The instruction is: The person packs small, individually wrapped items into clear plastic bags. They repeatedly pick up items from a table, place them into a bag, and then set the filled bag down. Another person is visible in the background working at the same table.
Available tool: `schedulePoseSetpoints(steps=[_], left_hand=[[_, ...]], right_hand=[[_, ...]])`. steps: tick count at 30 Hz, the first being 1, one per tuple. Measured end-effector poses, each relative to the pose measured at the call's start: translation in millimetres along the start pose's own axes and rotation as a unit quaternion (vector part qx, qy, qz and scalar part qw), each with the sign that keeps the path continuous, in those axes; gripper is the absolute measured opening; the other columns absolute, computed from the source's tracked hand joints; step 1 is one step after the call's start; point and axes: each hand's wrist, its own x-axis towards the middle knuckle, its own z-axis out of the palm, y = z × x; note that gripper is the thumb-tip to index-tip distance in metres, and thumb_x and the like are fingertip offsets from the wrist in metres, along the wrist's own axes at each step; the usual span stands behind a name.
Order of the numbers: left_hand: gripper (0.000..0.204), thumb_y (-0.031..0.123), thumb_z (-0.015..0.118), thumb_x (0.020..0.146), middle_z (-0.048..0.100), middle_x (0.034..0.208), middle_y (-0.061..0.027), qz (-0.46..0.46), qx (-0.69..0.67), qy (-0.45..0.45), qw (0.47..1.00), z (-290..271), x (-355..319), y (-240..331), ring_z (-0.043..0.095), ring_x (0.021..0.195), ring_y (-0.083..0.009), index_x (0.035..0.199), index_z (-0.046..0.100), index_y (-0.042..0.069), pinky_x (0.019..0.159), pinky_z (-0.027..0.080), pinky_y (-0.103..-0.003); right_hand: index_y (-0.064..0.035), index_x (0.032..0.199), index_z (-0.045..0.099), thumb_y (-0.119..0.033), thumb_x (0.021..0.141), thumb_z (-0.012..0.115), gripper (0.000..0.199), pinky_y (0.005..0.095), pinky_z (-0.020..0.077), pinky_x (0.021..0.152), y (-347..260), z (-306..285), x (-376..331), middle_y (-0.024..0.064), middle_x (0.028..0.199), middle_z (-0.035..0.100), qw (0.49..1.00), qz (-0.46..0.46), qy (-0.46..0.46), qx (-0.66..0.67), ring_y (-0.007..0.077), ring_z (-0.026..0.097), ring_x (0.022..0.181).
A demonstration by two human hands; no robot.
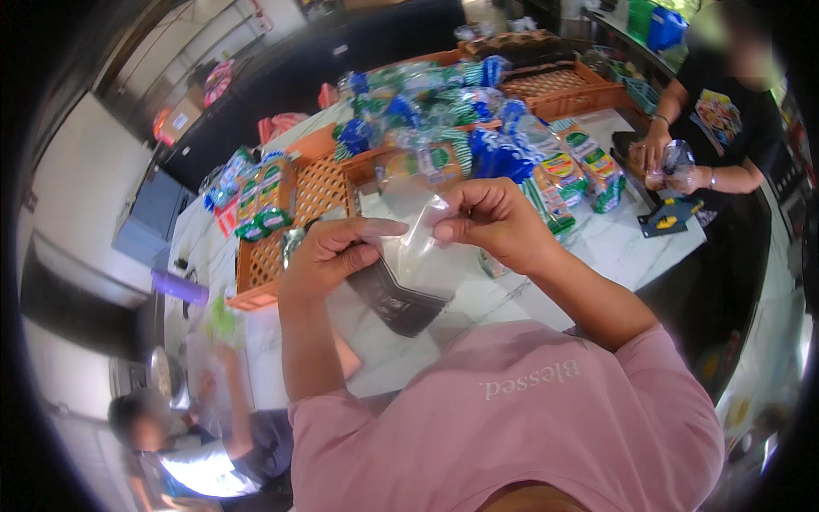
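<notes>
A clear plastic bag (415,239) is stretched between my two hands above the marble-patterned table. My left hand (320,256) pinches one side of it between thumb and fingers. On the other side, my right hand (495,218) grips the bag near its upper edge, with thumb and fingertips pressed together. The plastic looks see-through and shiny; I cannot tell whether anything is inside. Just below the bag sits a dark plastic container (397,300), its far part hidden behind the bag and my left hand.
Orange lattice crates (321,189) stand ahead, with bagged bread loaves (559,175) beside them and blue-and-green packaging (409,90) piled up. At right, a person in black (725,128) handles a bag near a dark tool (670,218). Another person (213,444) is at lower left.
</notes>
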Motion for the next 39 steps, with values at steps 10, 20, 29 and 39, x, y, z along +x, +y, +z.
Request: schedulePoseSetpoints(steps=[10, 20, 29, 39], left_hand=[[0.026, -0.009, 0.064, 0.072, 0.064, 0.08, -0.0047, 0.029, 0.009, 0.078, 0.997, 77, 36, 4, 0.059, 0.074, -0.0106, 0.096, 0.066, 0.001, 0.07, 0.048, -0.024], [0.038, 0.032, 0.059, 0.088, 0.047, 0.056, -0.0049, 0.083, 0.149, 0.17, 0.971, 112, 58, -22, 0.045, 0.05, -0.0153, 0.066, 0.052, 0.002, 0.049, 0.034, -0.028], [0.009, 0.005, 0.065, 0.083, 0.057, 0.063, -0.0017, 0.067, -0.049, 0.083, 0.993, 123, 60, -13, 0.055, 0.064, -0.0072, 0.081, 0.06, -0.002, 0.056, 0.043, -0.021], [0.043, 0.041, 0.066, 0.083, 0.042, 0.054, 0.0044, 0.01, -0.06, 0.117, 0.991, 122, 60, -37, 0.036, 0.044, -0.0039, 0.065, 0.046, 0.007, 0.04, 0.028, -0.02]], right_hand=[[-0.0012, 0.071, 0.051, -0.01, 0.077, 0.067, 0.019, 0.0405, 0.0397, 0.054, -31, 0, -39, 0.0132, 0.062, 0.05, 0.867, -0.22, 0.056, -0.444, 0.0343, 0.052, 0.06], [-0.002, 0.09, 0.065, 0.002, 0.072, 0.069, 0.018, 0.0338, 0.0478, 0.06, -43, -5, -62, 0.0121, 0.076, 0.064, 0.904, -0.179, 0.15, -0.359, 0.0282, 0.063, 0.07], [-0.0049, 0.087, 0.068, 0.009, 0.066, 0.067, 0.025, 0.0311, 0.0476, 0.055, -34, -28, -78, 0.0099, 0.074, 0.065, 0.873, -0.216, 0.18, -0.399, 0.0238, 0.063, 0.066], [-0.0117, 0.081, 0.072, 0.002, 0.061, 0.072, 0.024, 0.034, 0.0416, 0.072, -25, -34, -72, 0.0024, 0.076, 0.06, 0.787, -0.365, 0.176, -0.466, 0.0184, 0.056, 0.067]])
